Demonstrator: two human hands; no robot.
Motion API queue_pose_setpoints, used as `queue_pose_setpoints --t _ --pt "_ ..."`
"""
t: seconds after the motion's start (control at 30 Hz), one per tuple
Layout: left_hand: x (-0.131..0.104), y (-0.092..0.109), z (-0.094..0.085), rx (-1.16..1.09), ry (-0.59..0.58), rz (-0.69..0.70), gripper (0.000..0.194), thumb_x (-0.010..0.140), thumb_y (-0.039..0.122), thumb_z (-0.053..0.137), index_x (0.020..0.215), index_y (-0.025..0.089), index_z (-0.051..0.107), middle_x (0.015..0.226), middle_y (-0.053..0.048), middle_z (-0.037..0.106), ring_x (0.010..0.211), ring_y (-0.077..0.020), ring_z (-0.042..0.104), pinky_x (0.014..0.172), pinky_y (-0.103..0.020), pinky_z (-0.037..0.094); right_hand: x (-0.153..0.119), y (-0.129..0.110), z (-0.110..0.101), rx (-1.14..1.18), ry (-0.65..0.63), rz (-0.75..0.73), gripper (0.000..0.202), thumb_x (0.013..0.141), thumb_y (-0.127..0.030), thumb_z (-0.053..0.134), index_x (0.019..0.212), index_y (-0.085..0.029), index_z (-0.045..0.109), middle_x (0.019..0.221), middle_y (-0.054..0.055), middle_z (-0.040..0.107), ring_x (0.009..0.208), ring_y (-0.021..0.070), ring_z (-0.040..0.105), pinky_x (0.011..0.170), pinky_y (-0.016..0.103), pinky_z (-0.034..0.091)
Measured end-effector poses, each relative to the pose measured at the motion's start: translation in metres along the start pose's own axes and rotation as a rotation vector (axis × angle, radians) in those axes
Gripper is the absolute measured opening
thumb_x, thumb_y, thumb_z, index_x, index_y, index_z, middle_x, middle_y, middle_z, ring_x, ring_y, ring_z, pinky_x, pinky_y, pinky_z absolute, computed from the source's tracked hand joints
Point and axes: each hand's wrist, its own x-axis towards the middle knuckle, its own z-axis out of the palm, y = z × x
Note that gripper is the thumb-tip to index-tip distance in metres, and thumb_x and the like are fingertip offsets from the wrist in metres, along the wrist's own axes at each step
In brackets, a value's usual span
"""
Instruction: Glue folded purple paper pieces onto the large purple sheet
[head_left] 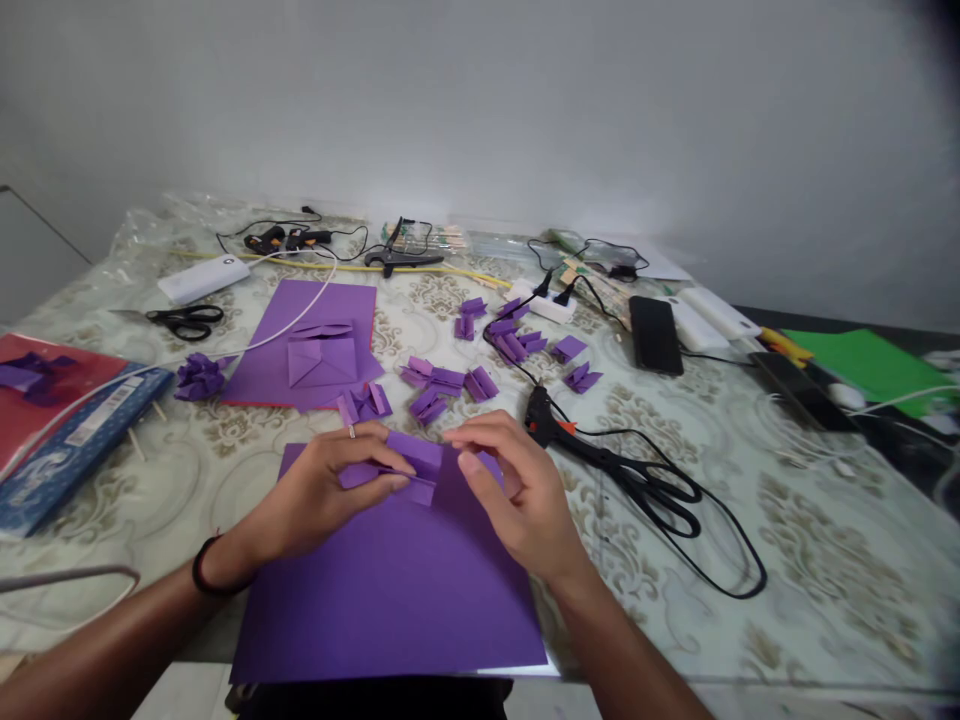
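Between thumb and fingers, my left hand [349, 470] pinches a folded piece of purple paper [424, 465] by its raised fold. Just right of that piece is my right hand [514, 490], its thumb and fingers apart, with nothing visible between them. Both hands are over a large purple sheet [397, 590] at the table's front edge. Several small folded purple pieces [446, 380] lie beyond the hands. A purple folded paper with an envelope-like face [322, 358] rests on purple sheets [259, 360] at the back left.
A black glue gun [544, 415] and black scissors [645, 485] lie right of my right hand, with a looping cable. Another pair of scissors [184, 320] is far left. A power strip [540, 300], a phone [656, 335] and pliers [397, 255] are toward the back.
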Motion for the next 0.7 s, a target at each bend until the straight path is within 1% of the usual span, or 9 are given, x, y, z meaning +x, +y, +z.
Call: queue_pose_setpoints --t 0.07,0.13,0.23,0.3,0.4,0.5,0.57,0.63,0.7 --pt "0.0007 0.002 -0.0021 -0.075 -0.037 -0.024 0.012 0.094 0.018 0.068 0.097 0.022 0.079 0.096 -0.004 0.073 0.09 -0.018 0.066 0.087 -0.03 0.053 0.0005 -0.0001 -0.0044 0.02 -0.067 0.013 0.025 0.1 -0.02 0.06 0.119 -0.029 0.073 0.114 0.006 0.065 0.101 0.0208 0.065 0.092 0.039 0.054" --pt "0.0013 0.0047 -0.0044 -0.158 -0.063 -0.047 0.01 0.091 0.016 0.068 0.092 0.02 0.077 0.102 -0.007 0.07 0.1 -0.0205 0.065 0.089 -0.031 0.053 0.001 -0.0007 -0.0059 0.045 -0.158 0.014 0.028 0.098 -0.019 0.062 0.121 -0.029 0.073 0.12 0.007 0.064 0.11 0.0225 0.064 0.098 0.041 0.053" --pt "0.0025 0.0079 -0.0075 -0.286 -0.143 -0.091 0.009 0.091 0.017 0.068 0.087 0.018 0.076 0.117 -0.012 0.066 0.105 -0.0234 0.065 0.084 -0.032 0.054 0.0014 -0.0025 -0.0035 0.081 -0.262 -0.007 0.033 0.094 -0.015 0.064 0.122 -0.03 0.073 0.122 0.007 0.065 0.117 0.0233 0.064 0.103 0.042 0.052" --pt "0.0036 0.0087 -0.0087 -0.327 -0.191 -0.103 0.013 0.093 0.021 0.066 0.084 0.017 0.076 0.124 -0.014 0.063 0.109 -0.0256 0.065 0.086 -0.034 0.055 0.0015 -0.0033 -0.0008 0.091 -0.293 -0.02 0.034 0.092 -0.014 0.066 0.122 -0.03 0.073 0.121 0.006 0.066 0.116 0.0229 0.065 0.103 0.042 0.053" --pt "0.0049 0.008 -0.0089 -0.326 -0.219 -0.111 0.02 0.095 0.026 0.066 0.08 0.018 0.075 0.126 -0.013 0.062 0.119 -0.0288 0.062 0.095 -0.038 0.052 0.0013 -0.0028 0.0018 0.095 -0.317 -0.012 0.036 0.089 -0.014 0.07 0.122 -0.03 0.073 0.12 0.006 0.066 0.115 0.0232 0.066 0.103 0.041 0.054" --pt "0.0053 0.0065 -0.0078 -0.319 -0.211 -0.142 0.018 0.095 0.028 0.066 0.082 0.018 0.074 0.127 -0.012 0.062 0.116 -0.0272 0.063 0.094 -0.036 0.051 0.001 -0.0009 0.0024 0.081 -0.321 0.005 0.041 0.087 -0.015 0.073 0.125 -0.031 0.072 0.123 0.007 0.064 0.119 0.0244 0.064 0.103 0.041 0.055" --pt "0.0052 0.0055 -0.0069 -0.327 -0.213 -0.151 0.017 0.096 0.028 0.065 0.084 0.019 0.073 0.118 -0.011 0.066 0.107 -0.0245 0.064 0.089 -0.033 0.051 0.0009 0.0002 0.0022 0.06 -0.302 0.005 0.042 0.087 -0.014 0.073 0.125 -0.032 0.072 0.125 0.007 0.062 0.123 0.0254 0.061 0.107 0.044 0.053" --pt "0.005 0.0044 -0.0066 -0.342 -0.237 -0.158 0.016 0.097 0.026 0.063 0.085 0.019 0.071 0.099 -0.007 0.069 0.092 -0.0208 0.064 0.082 -0.03 0.05 0.0007 0.0007 0.002 0.052 -0.29 0.009 0.041 0.087 -0.014 0.073 0.124 -0.033 0.072 0.127 0.007 0.061 0.126 0.0262 0.06 0.11 0.046 0.05" --pt "0.005 0.0034 -0.007 -0.338 -0.269 -0.164 0.016 0.097 0.024 0.062 0.084 0.019 0.07 0.084 -0.004 0.068 0.081 -0.0185 0.062 0.078 -0.029 0.048 0.0006 0.0005 0.0017 0.072 -0.3 0.018 0.041 0.087 -0.014 0.074 0.123 -0.032 0.072 0.131 0.008 0.059 0.128 0.027 0.058 0.11 0.047 0.05"
